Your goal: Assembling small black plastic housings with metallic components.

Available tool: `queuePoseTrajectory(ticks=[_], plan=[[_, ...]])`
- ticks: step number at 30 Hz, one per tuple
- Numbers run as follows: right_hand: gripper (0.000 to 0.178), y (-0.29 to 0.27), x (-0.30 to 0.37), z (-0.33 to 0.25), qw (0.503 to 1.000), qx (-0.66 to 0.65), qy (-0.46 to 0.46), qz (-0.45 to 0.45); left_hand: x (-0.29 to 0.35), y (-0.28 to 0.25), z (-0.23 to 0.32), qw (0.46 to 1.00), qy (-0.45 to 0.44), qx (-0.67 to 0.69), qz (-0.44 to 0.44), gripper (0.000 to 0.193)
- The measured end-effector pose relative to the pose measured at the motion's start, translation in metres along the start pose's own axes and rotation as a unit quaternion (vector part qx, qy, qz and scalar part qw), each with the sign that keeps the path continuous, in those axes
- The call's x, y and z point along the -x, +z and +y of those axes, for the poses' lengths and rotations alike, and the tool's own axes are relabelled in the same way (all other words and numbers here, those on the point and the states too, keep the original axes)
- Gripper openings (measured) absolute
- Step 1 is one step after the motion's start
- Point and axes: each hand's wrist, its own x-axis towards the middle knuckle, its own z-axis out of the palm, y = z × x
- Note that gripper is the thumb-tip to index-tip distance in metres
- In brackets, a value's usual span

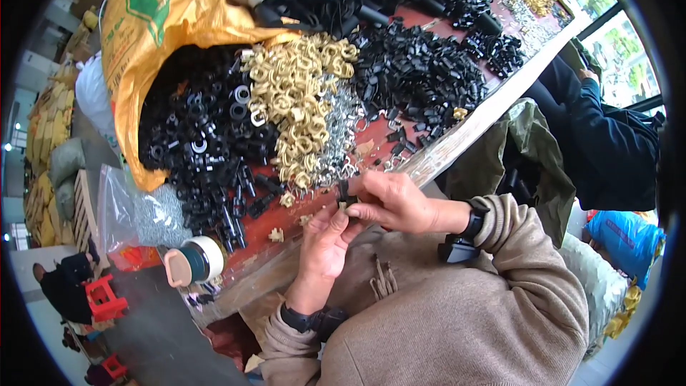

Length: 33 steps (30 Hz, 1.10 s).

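Note:
Over the table's near edge my two hands meet fingertip to fingertip. Between them is a small black plastic part (343,189) with a brass-coloured bit at its lower end. My left hand (323,249) pinches it from below with thumb and fingers. From the right, my right hand (396,201) closes on the same part, and its fingers hide some of it. Just beyond lies a pile of gold-coloured curved clips (304,93), beside a strip of small silvery metal pieces (340,125). Black ring and tube fittings (204,125) spill out of an orange woven sack (132,78).
The red tabletop (304,207) has a pale wooden edge (471,136). Small black pieces (421,64) are heaped at the far right. A white and green lidded cup (204,259) stands at the left corner, near a clear plastic bag (153,214). Another person (600,136) sits at right.

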Motion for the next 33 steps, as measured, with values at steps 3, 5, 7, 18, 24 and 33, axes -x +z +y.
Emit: queuePoseTrajectory(ticks=[3,5,7,18,24,33], plan=[[0.018,0.002,0.003,0.012,0.993,0.069,-0.095,0.027,0.0,-0.005,-0.007,1.0,-0.016,0.015,-0.019,0.027],[0.019,0.002,0.005,0.018,0.984,0.106,-0.139,0.042,-0.001,-0.004,-0.007,0.999,-0.028,0.021,-0.03,0.027],[0.022,0.0,0.007,0.022,0.968,0.135,-0.206,0.055,0.0,0.001,-0.003,0.999,-0.035,0.005,-0.039,0.028],[0.022,-0.026,-0.007,0.031,0.936,0.209,-0.28,0.028,-0.018,0.007,0.005,0.997,-0.03,-0.066,-0.031,0.029],[0.015,-0.098,-0.064,0.072,0.948,0.263,-0.157,0.081,-0.017,-0.006,0.007,0.995,0.021,-0.09,-0.03,0.028],[0.025,-0.156,-0.179,0.169,0.834,0.495,0.245,-0.007,-0.023,0.004,0.004,0.992,0.009,-0.123,0.016,0.034]])
